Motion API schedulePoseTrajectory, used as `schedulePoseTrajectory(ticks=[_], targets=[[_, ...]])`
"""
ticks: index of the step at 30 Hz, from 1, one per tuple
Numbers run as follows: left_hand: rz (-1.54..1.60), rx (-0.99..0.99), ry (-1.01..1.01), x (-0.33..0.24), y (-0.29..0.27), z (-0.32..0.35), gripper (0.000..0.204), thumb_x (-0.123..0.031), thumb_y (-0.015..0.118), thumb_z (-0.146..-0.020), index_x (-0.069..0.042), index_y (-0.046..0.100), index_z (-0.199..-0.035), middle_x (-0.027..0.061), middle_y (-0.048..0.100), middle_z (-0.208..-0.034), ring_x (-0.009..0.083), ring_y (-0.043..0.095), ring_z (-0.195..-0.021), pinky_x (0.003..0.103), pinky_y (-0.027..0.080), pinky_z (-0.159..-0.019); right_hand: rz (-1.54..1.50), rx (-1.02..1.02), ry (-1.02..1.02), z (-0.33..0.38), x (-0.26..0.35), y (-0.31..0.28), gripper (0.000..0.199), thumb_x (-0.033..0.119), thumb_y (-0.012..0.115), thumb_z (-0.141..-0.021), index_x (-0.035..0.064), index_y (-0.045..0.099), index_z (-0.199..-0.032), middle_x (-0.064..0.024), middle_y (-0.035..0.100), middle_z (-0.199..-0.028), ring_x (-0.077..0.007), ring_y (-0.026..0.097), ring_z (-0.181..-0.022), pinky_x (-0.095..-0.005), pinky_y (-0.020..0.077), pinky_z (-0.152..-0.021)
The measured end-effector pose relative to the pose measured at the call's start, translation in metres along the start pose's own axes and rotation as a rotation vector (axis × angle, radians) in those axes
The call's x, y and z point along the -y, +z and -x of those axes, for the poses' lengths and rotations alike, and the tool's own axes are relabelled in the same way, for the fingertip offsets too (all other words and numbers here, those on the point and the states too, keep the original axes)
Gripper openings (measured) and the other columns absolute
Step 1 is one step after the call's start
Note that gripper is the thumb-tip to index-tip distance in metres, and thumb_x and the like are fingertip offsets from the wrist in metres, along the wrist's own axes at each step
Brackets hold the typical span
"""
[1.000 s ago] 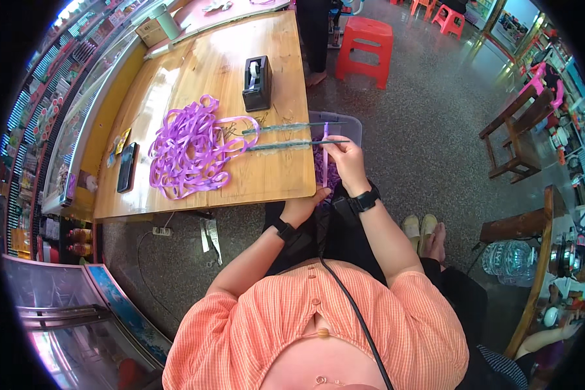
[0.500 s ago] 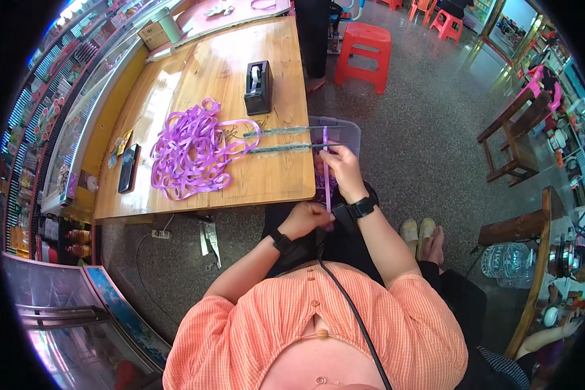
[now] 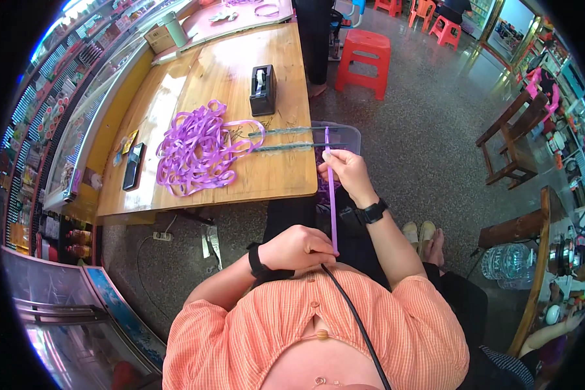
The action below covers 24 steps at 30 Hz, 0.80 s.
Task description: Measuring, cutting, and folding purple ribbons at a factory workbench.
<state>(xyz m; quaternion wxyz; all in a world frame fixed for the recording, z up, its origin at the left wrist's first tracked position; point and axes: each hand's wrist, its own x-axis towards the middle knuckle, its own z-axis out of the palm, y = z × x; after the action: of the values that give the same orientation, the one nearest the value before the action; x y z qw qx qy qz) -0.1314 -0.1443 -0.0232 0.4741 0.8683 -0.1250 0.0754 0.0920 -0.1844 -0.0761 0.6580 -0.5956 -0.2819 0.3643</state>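
Beyond the counter's (image 3: pixel 270 183) edge, the left hand (image 3: pixel 299 248) and right hand (image 3: pixel 348 174), well apart, pinch the ribbon (image 3: pixel 333 211), seemingly to hold it taut from the rods (image 3: pixel 285 132), which overhang, probably so their ends are reachable.

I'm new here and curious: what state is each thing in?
Ribbon strip, pulled straight
Left hand, pinching the strip
Right hand, pinching the strip
Ribbon pile, loose, tangled
Rods, taped down, ends past the table edge
Tape dispenser, upright, loaded
Phone, lying flat
Tub, open, purple stuff inside
Near red stool, upright, unoccupied
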Motion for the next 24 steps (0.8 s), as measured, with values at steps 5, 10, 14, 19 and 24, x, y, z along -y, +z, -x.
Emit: schedulePoseTrajectory(ticks=[5,10,14,19,24], targets=[[-0.004,-0.068,0.056,-0.019,-0.014,-0.007,0.014,-0.011,0.075,-0.084,-0.003,0.077,-0.095,0.0106,0.074,-0.091,0.0259,0.072,-0.082,0.033,0.059,-0.074,0.45,-0.08,-0.372,0.046,0.02,-0.005,0.021,0.01,0.061,-0.099,0.0018,0.069,-0.116,-0.0079,0.073,-0.084,-0.0108,0.068,-0.072,-0.0255,0.0551,-0.065],[0.156,-0.131,-0.034,-0.037,-0.036,-0.02,0.014,-0.009,0.08,-0.084,-0.004,0.077,-0.097,0.0103,0.074,-0.092,0.0218,0.073,-0.083,0.03,0.057,-0.07,0.731,0.105,-0.944,0.063,0.04,-0.009,0.03,0.004,0.077,-0.08,0.0059,0.073,-0.11,-0.0106,0.069,-0.08,-0.0271,0.064,-0.07,-0.0357,0.053,-0.064],[0.196,-0.237,0.038,-0.047,-0.076,-0.044,0.012,-0.008,0.08,-0.084,-0.004,0.078,-0.095,0.0103,0.075,-0.091,0.0225,0.073,-0.086,0.032,0.056,-0.077,0.877,0.106,-1.155,0.033,0.075,-0.018,0.031,0.003,0.076,-0.077,0.0077,0.075,-0.108,-0.0034,0.07,-0.079,-0.0224,0.063,-0.067,-0.035,0.0521,-0.062],[0.123,-0.691,-0.059,-0.028,-0.125,-0.091,0.039,-0.002,0.073,-0.088,-0.001,0.064,-0.126,0.0026,0.07,-0.095,0.004,0.062,-0.074,0.022,0.051,-0.064,0.997,-0.092,-1.233,-0.063,0.117,-0.031,0.019,0.007,0.072,-0.082,0.008,0.076,-0.1,-0.0106,0.065,-0.079,-0.0303,0.064,-0.073,-0.0405,0.0539,-0.07],[0.175,-0.793,-0.063,0.023,-0.15,-0.122,0.036,-0.004,0.072,-0.089,0.0,0.065,-0.125,0.0042,0.071,-0.096,0.0053,0.063,-0.072,0.023,0.052,-0.064,0.996,-0.006,-0.89,-0.152,0.091,-0.041,0.017,0.017,0.071,-0.087,0.0048,0.076,-0.099,-0.0122,0.07,-0.086,-0.0288,0.069,-0.08,-0.0377,0.0551,-0.072]])
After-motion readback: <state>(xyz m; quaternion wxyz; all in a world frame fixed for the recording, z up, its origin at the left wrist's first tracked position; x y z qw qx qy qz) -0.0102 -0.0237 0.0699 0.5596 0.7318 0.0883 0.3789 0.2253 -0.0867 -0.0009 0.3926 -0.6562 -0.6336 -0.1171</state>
